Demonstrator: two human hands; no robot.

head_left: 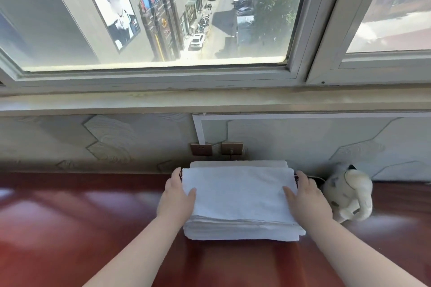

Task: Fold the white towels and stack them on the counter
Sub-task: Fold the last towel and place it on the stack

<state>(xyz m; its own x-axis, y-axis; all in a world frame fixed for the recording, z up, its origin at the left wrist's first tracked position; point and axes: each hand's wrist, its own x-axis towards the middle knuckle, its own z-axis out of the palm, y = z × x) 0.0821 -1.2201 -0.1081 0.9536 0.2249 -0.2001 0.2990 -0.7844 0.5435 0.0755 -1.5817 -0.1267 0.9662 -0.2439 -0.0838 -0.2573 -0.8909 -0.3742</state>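
White towels (240, 198) sit folded in one neat stack on the red-brown worktop (70, 216), at its far edge against the wall, just below two sockets (201, 149) and under the window (163, 18). Several layers show at the near edge and the lowest pokes out slightly at the front right. Left hand (177, 198) clasps the left end and right hand (305, 198) the right end, hands apart with the stack between them; each thumb lies on the top towel and the fingers run down the side. Cannot tell if the fingers reach under the top layer. A spotted plush toy (349, 193) lies just beside the right hand. No unfolded towel is in view, so folding looks mostly done; likely left: square the top towel, let go, and fold any towels out of frame.
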